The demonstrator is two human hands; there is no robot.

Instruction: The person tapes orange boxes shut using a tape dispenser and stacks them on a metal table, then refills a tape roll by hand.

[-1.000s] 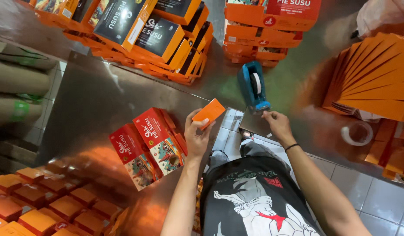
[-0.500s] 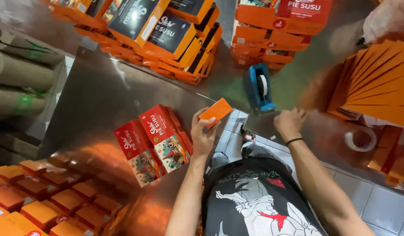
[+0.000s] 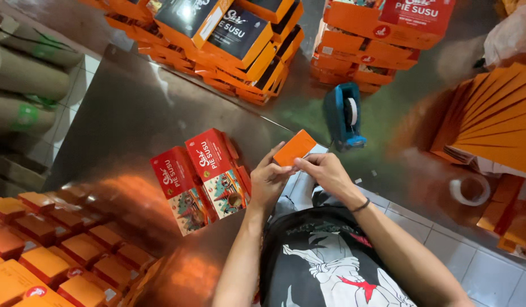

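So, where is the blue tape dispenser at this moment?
The blue tape dispenser stands on the metal table, just beyond the right hand, below the stacked orange boxes.

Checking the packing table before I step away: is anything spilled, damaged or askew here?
Nothing looks spilled or damaged. Both hands, left hand and right hand, hold a small orange box. Two red boxes lie slightly skewed beside them, and the blue tape dispenser stands upright on the metal table.

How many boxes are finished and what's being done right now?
Two red boxes lie closed on the steel table, looking done. Both hands, left hand and right hand, hold a small orange box. A tape dispenser stands near. Many small orange boxes wait at the left.
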